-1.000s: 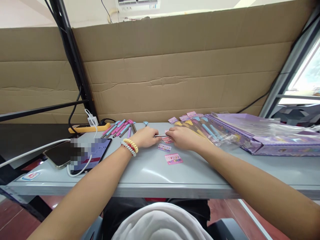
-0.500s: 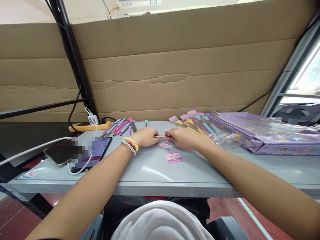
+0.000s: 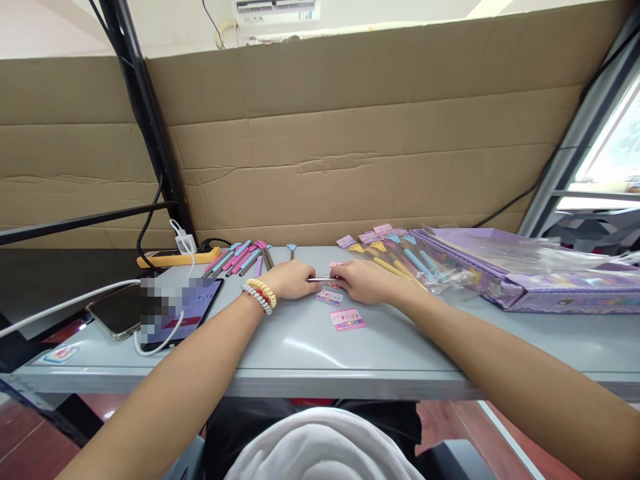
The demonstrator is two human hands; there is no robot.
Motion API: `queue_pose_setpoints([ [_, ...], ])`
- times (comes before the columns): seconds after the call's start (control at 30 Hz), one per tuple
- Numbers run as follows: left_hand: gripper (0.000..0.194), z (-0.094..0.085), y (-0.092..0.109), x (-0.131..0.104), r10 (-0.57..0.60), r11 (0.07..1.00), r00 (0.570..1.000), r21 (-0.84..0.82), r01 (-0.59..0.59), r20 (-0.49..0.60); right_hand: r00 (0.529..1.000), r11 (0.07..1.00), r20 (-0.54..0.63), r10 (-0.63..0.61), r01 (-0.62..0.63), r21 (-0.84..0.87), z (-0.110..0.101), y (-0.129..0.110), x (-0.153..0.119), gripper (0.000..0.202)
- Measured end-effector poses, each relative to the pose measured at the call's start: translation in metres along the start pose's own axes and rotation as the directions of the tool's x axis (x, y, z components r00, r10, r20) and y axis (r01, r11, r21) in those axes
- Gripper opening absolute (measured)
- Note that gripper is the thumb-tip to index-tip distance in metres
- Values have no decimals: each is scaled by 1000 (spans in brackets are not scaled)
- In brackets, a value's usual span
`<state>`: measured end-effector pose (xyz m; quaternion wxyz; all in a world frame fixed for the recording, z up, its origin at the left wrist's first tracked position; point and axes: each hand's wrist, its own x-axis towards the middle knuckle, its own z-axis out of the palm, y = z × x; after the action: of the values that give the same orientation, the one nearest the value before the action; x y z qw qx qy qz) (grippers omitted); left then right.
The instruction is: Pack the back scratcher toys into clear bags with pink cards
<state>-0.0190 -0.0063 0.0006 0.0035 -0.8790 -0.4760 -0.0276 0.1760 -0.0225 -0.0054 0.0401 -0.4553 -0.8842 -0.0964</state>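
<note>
My left hand [image 3: 294,279] and my right hand [image 3: 363,280] are both closed on a thin silvery rod [image 3: 323,279], held level just above the table. Fingers hide both of its ends. Small printed cards [image 3: 348,320] lie under and in front of the rod, some pink and one purple [image 3: 329,297]. Behind my left hand is a back scratcher with a blue hand-shaped head [image 3: 291,250]; its lower part is hidden. Left of it lies a pile of pink, blue and purple back scratchers [image 3: 240,258]. Bagged yellow and blue scratchers [image 3: 417,261] with cards lie beyond my right hand.
A purple cardboard box [image 3: 565,290] with clear plastic bags [image 3: 525,250] on it stands at right. On the left are a phone [image 3: 117,310], a tablet [image 3: 203,300], white cables and a yellow power strip [image 3: 180,257]. A cardboard wall [image 3: 350,147] closes off the back.
The view has tilted slightly upward, so everything sits a little lower. Both hands keep hold of the rod in nearly the same place; it now lies at a slightly different angle.
</note>
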Motion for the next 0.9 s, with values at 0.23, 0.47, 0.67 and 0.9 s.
queue_pose_setpoints([
  [0.23,39,0,0,0,0,1000,1000,-4,0,-24,1000,1000,8,13,-13,25,-4,-2,-2,26],
  [0.47,38,2,-3,2,20,1000,999,-14,-20,-45,1000,1000,19,15,-15,18,-7,-4,-3,26],
  [0.67,39,3,-3,2,14,1000,999,-20,-15,-29,1000,999,22,14,-15,32,-6,-3,-2,26],
  [0.9,37,1,0,1,10,1000,999,-19,-11,-41,1000,998,1,5,-5,62,-3,-1,-2,27],
])
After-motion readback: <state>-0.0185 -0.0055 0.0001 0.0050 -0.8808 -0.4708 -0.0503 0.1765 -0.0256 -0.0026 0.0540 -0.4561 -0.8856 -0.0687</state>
